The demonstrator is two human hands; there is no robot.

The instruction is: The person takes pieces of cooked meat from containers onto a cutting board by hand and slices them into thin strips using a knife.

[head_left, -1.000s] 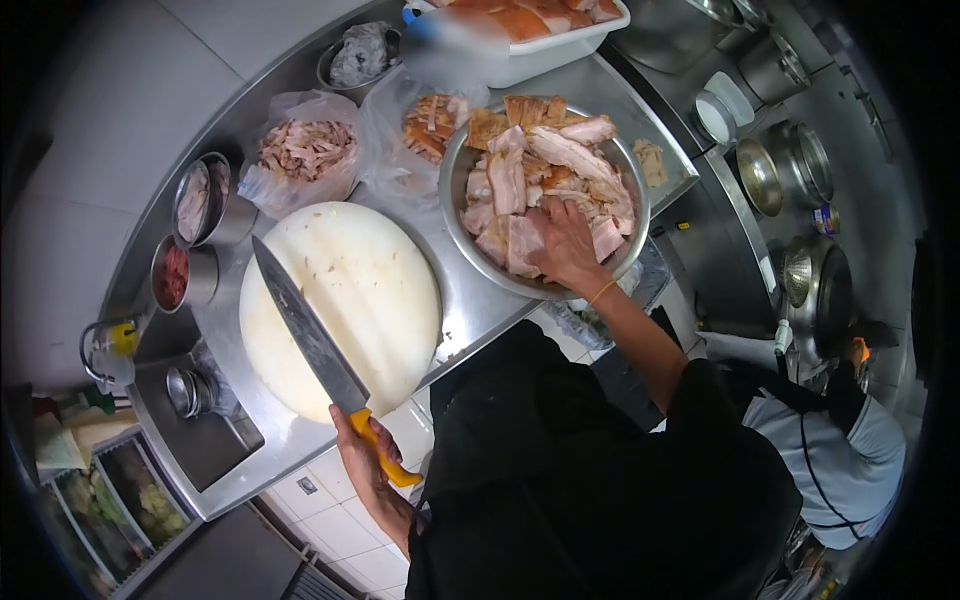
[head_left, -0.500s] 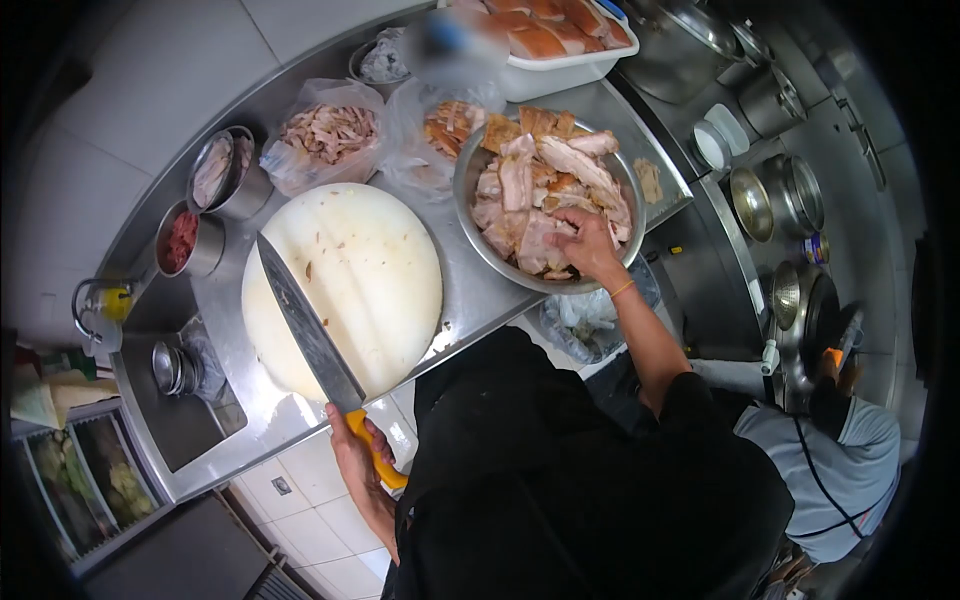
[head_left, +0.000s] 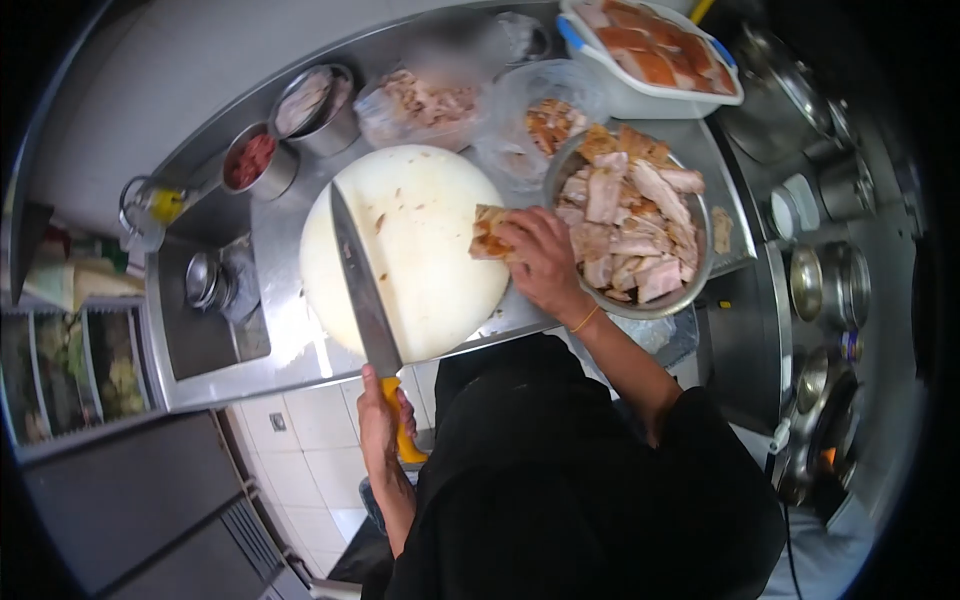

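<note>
My left hand (head_left: pixel 380 425) is closed around the yellow handle of a large kitchen knife (head_left: pixel 362 285). The blade lies over the left part of a round white cutting board (head_left: pixel 440 210), which carries a few brown scraps. Between the fingers and thumb of my right hand (head_left: pixel 548 262) is a piece of cooked meat (head_left: pixel 488 235) with a browned side, above the board's right edge. Just right of that hand stands a steel bowl (head_left: pixel 706 262), full of cooked meat pieces (head_left: pixel 640 235).
Behind the board are bags of cut meat (head_left: pixel 425 105) and steel pots, one with red meat (head_left: pixel 250 160). A white tub (head_left: pixel 660 100) of skin-on meat stands at the back right. The sink (head_left: pixel 190 340) is left; a stove with a flame (head_left: pixel 828 458) is right.
My right hand has come out of the bowl and moved left to the board with a meat piece. My left hand still holds the knife over the board. The view has shifted.
</note>
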